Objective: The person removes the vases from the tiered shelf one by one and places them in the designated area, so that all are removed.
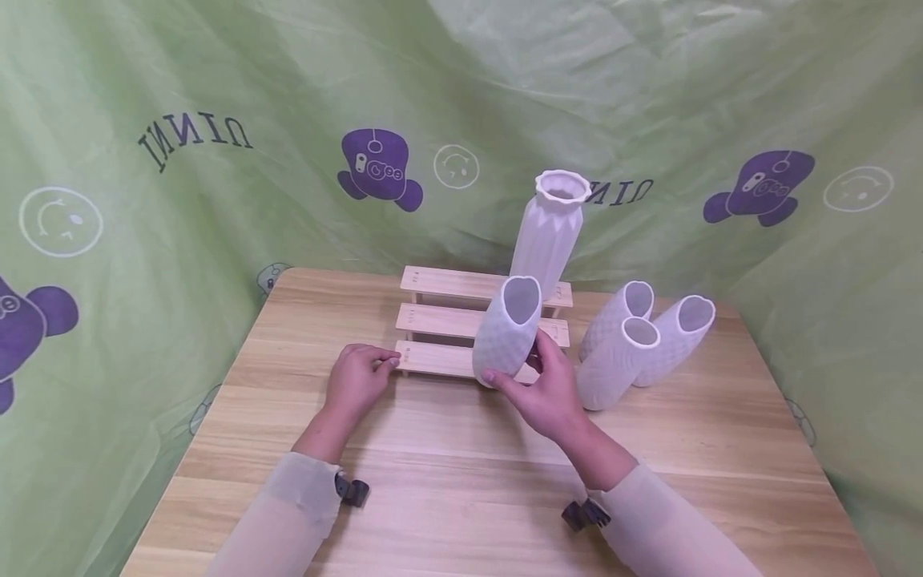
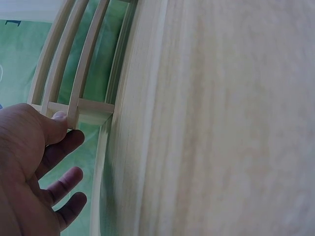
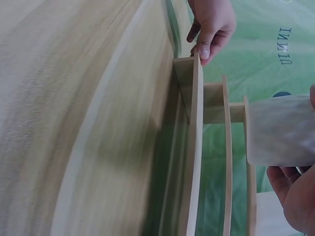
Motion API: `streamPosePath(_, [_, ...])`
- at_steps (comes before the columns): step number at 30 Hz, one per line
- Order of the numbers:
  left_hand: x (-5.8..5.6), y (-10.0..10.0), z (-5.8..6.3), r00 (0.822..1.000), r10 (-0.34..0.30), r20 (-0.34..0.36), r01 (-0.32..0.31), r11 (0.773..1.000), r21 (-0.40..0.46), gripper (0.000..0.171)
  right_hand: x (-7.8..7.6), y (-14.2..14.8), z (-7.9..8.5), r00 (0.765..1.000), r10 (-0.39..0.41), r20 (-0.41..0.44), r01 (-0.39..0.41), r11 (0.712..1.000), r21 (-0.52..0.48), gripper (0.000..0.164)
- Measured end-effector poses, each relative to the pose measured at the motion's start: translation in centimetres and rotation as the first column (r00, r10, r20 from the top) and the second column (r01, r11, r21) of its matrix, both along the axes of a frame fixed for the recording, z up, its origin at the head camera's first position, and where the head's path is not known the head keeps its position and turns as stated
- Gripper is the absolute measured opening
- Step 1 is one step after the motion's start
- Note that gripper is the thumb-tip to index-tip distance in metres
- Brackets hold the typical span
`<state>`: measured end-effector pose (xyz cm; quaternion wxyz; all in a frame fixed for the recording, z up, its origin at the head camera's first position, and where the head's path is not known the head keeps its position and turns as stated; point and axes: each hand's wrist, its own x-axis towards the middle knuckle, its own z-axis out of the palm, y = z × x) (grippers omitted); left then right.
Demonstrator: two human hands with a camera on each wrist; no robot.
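Note:
A three-step wooden display rack [image 1: 436, 359] stands on the table. At its left end, my left hand [image 1: 358, 377] pinches the corner of the lowest step; the left wrist view shows the thumb [image 2: 60, 116] on the board and the other fingers spread below. My right hand [image 1: 546, 394] grips a white textured vase [image 1: 503, 340] low on its body, tilted slightly, in front of the rack's right part. In the right wrist view the vase's flat base [image 3: 280, 132] overlaps the steps. A tall white fluted vase [image 1: 548, 240] stands at the right of the top step.
Right of the rack, three more white vases stand close together on the table: one at the back [image 1: 616, 319], one in front [image 1: 609, 373] and one at the right [image 1: 671, 344]. A green printed curtain [image 1: 303, 72] hangs behind the wooden table [image 1: 461, 497] and along its sides.

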<state>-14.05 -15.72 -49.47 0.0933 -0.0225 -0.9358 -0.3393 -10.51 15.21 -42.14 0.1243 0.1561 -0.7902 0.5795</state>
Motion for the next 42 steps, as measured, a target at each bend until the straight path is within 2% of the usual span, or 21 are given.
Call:
streamPosePath(3, [-0.1,0.1,0.0,1.0,-0.01,-0.013,0.01,1.0,-0.003,0.012,0.5,0.5,-0.1,1.0,-0.008,0.017,0.008,1.0,0.002,0.072])
streamPosePath(9, [-0.1,0.1,0.1,1.0,-0.015,-0.015,0.015,1.0,0.0,0.012,1.7,1.6,-0.2,0.997,-0.003,0.083,0.009,0.997,-0.071,0.075])
streamPosePath(13, [-0.1,0.0,0.1,1.0,-0.014,-0.008,0.014,1.0,0.001,0.012,2.4,2.3,-0.4,0.994,-0.03,0.101,0.035,0.998,-0.045,0.078])
streamPosePath(16, [0.0,0.0,0.1,1.0,-0.009,-0.001,0.009,1.0,0.002,0.012,2.7,2.9,-0.5,0.993,-0.065,0.097,0.065,0.998,-0.001,0.078])
streamPosePath(20, [0.0,0.0,0.0,1.0,-0.008,-0.002,0.008,1.0,0.005,0.012,3.2,3.6,-0.7,0.992,-0.088,0.089,0.088,0.996,0.001,0.076])
streamPosePath(29, [0.1,0.0,0.2,1.0,-0.004,-0.001,0.004,1.0,0.013,0.013,4.1,4.8,-1.3,0.991,-0.103,0.088,0.107,0.993,-0.042,0.076])
streamPosePath(42, [0.1,-0.1,0.0,1.0,-0.001,0.017,0.001,1.0,0.013,0.013,6.0,6.4,-2.0,0.984,-0.174,0.028,0.173,0.984,0.048,0.078])
